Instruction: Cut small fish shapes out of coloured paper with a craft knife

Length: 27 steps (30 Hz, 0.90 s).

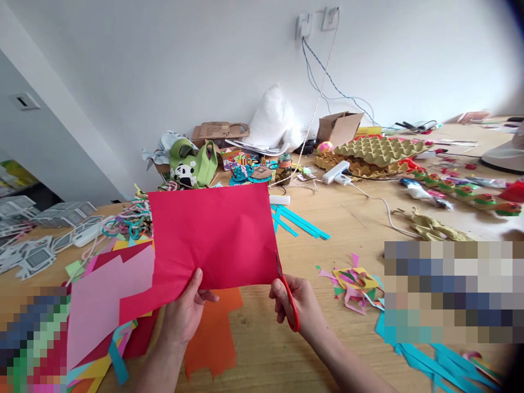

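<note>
A large sheet of red paper [213,234] is raised over the table, with a strip of it reaching down to the lower left. My left hand [186,311] pinches its lower edge, thumb on the near face. In my right hand [301,305] is a pair of scissors [293,305] with red handles, its blades pointing up at the sheet's right edge. Whether the blades touch the paper I cannot tell. Beneath the hands lies a piece of orange paper [213,338]. Pink paper [94,305] is on the pile at the left.
Blue paper strips [301,221] lie behind the sheet, and colored scraps [356,284] at the right. Farther back are a green panda bag [194,164], egg trays [376,150], a power strip [336,172] with its cord, and a cardboard box [339,128]. Grey-white cutouts [61,229] sit at left.
</note>
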Motion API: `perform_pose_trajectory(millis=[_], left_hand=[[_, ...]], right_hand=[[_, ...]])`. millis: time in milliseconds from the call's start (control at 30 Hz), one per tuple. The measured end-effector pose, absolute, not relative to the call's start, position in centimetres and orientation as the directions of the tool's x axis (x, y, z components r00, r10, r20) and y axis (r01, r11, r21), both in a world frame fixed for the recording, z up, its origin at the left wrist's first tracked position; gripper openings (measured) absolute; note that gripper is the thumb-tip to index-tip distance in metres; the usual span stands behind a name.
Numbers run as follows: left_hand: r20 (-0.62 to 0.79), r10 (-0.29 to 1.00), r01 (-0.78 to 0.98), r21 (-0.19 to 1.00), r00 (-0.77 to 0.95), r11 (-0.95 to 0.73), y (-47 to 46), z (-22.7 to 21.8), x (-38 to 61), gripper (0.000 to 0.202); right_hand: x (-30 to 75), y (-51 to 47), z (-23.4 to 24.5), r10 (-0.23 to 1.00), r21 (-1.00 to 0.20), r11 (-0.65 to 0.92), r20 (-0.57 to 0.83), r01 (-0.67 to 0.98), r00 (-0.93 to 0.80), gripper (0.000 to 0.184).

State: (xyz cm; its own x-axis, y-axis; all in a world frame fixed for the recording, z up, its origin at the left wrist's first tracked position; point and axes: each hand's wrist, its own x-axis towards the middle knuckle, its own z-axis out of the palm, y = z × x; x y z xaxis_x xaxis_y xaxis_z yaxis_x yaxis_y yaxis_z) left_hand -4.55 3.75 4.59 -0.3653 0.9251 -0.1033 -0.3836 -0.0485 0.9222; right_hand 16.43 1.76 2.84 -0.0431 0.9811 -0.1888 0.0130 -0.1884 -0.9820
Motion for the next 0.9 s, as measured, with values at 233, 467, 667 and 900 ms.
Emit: perform_pose_trajectory(millis=[233,467,667,900], left_hand=[[-0.142,0.932,-0.438,0.899,-0.333,-0.019,3.71,4.71,-4.4,0.051],[-0.135,0.935,-0.436,0.9,-0.327,-0.023,3.72,4.47,-4.51,0.047],[-0.14,0.934,-0.451,0.892,-0.328,-0.025,3.68,4.4,-4.52,0.045],[-0.149,0.929,-0.458,0.888,-0.338,-0.024,3.65,4.49,-4.56,0.043]], right_hand=[[16.43,1.87,2.71,0.979,-0.979,-0.204,-0.204,-0.002,-0.029,0.06],[16.32,1.77,2.83,0.978,-0.978,-0.209,-0.209,-0.011,-0.001,0.061],[16.27,1.69,3.14,0.971,-0.971,-0.238,-0.238,-0.019,0.012,0.065],[16.4,1.75,2.93,0.977,-0.977,-0.211,-0.211,-0.024,0.002,0.068]])
